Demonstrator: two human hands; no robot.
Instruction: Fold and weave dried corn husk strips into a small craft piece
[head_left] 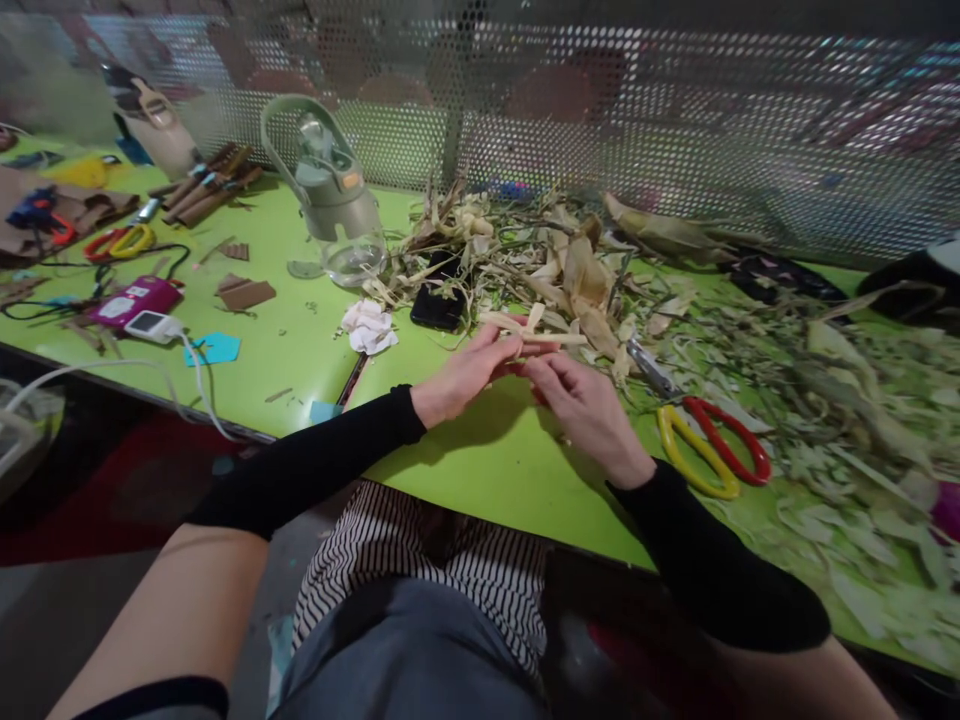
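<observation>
My left hand [474, 368] is closed on folded strips of pale dried corn husk [536, 328], which stick out above its fingers. My right hand [581, 400] meets it over the green table, its fingertips pinched together at the lower end of the strips. What exactly lies between the right fingertips is hidden. Just beyond both hands lies a heap of dried husks [585, 275]. To the right of my right hand rest scissors [694, 435] with one yellow and one red handle loop.
A clear bottle with a green lid [330, 190] stands behind crumpled tissue [369, 327] and a black object [439, 305]. On the left are a purple box with cables [139, 298], another pair of scissors [120, 242] and brown rolls [210, 185]. A perforated metal screen [675, 130] borders the table's back.
</observation>
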